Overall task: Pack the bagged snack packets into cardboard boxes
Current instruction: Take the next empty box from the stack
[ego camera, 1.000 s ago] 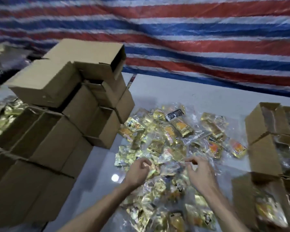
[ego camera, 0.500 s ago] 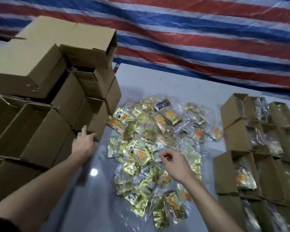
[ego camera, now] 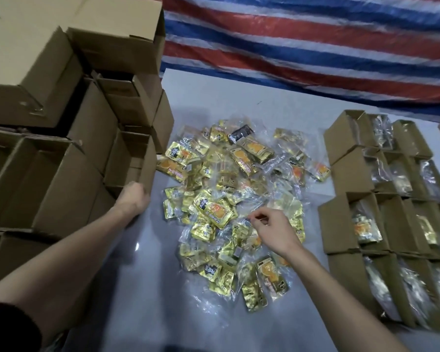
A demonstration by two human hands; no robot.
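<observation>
Left of the packet pile [ego camera: 229, 189] my left hand [ego camera: 132, 199] grips a cardboard box [ego camera: 135, 158]; on the pile, I see my right hand [ego camera: 272, 229] pinching a clear bag [ego camera: 249, 212].

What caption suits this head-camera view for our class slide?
Left hand grips a cardboard box in the stack; right hand pinches a clear snack bag in the pile.

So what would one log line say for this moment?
left hand: grips open box at left | right hand: pinches clear bag on packet pile | filled boxes: rows at right
</observation>
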